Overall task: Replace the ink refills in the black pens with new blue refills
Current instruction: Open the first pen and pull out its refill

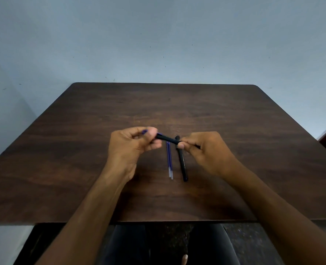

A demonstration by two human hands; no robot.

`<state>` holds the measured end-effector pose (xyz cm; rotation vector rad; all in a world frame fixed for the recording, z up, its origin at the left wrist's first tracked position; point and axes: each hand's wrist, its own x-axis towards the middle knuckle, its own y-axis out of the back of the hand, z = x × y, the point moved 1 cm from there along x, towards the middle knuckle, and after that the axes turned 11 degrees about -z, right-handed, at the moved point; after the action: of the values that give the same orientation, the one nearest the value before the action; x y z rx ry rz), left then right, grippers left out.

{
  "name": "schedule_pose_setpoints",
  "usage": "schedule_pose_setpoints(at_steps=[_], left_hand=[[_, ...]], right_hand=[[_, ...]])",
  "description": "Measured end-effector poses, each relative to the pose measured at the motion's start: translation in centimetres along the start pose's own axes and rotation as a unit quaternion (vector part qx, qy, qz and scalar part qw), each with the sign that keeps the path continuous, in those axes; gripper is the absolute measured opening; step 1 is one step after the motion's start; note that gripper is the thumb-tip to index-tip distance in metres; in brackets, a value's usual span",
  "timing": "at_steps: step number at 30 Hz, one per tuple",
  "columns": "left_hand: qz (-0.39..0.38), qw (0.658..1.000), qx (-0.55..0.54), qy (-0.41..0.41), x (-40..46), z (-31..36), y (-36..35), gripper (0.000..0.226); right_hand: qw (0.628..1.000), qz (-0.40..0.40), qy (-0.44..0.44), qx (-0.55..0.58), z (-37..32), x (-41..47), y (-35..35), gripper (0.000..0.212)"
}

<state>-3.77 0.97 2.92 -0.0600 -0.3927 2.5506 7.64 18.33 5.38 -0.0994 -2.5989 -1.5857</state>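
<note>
Midway over the worktop (101, 150), both hands held one black pen (167, 139) level: the left hand (133, 144) pinched its blue-tipped end between thumb and fingers, and the right hand (202, 148) had its fingers curled tight on the other end. Two blue refills (169, 161) lay side by side below it, with a second black pen (182, 163) just beside them. Probably the barrel was being parted; a straight, steady pull or twist, keeping the pen level, would serve best.
</note>
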Motion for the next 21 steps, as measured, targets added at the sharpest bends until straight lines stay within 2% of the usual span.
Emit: schedule_pose_setpoints(at_steps=[3, 9, 13, 17, 21], left_hand=[[0.030, 0.999, 0.027, -0.025, 0.7, 0.8, 2.6, 0.015], [-0.020, 0.997, 0.064, 0.030, 0.4, 0.0, 1.7, 0.028], [-0.020, 0.994, 0.086, 0.057, 0.6, -0.7, 1.8, 0.022], [-0.016, 0.990, 0.117, 0.079, 0.9, -1.3, 1.6, 0.033], [0.004, 0.972, 0.224, 0.076, 1.7, -1.7, 1.6, 0.032]], right_hand=[[0.999, 0.011, -0.019, -0.035, 1.5, -0.6, 0.8, 0.027], [0.998, 0.000, -0.029, -0.049, 1.7, -0.4, 1.0, 0.026], [0.999, -0.005, -0.038, -0.031, 1.5, -0.3, 0.4, 0.025], [0.999, -0.004, -0.041, -0.028, 1.7, -0.3, -0.2, 0.026], [0.998, 0.003, -0.054, -0.013, 1.8, -0.4, -0.8, 0.026]])
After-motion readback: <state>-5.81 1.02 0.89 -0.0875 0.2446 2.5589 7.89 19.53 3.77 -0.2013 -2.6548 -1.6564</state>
